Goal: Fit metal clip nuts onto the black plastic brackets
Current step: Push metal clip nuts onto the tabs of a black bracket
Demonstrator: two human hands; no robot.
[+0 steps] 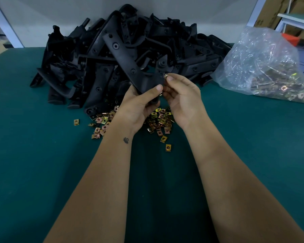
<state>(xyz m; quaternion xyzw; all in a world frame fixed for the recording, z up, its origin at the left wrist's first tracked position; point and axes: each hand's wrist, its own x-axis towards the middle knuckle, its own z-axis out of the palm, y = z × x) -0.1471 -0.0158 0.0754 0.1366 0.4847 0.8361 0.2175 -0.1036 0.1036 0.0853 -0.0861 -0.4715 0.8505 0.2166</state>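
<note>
My left hand [139, 104] grips the lower end of a long black plastic bracket [125, 58] with several holes, holding it up over the table. My right hand [181, 95] pinches a small brass-coloured clip nut [165, 76] between thumb and fingertip, right against the bracket's upper right edge. More metal seems to sit inside the right palm, partly hidden. Beneath both hands, several loose clip nuts [159, 120] lie scattered on the green table [42, 155].
A large heap of black brackets [147, 41] fills the back centre of the table. A clear plastic bag of clip nuts [265, 67] lies at the right. Cardboard boxes and a shelf stand behind it at the far right.
</note>
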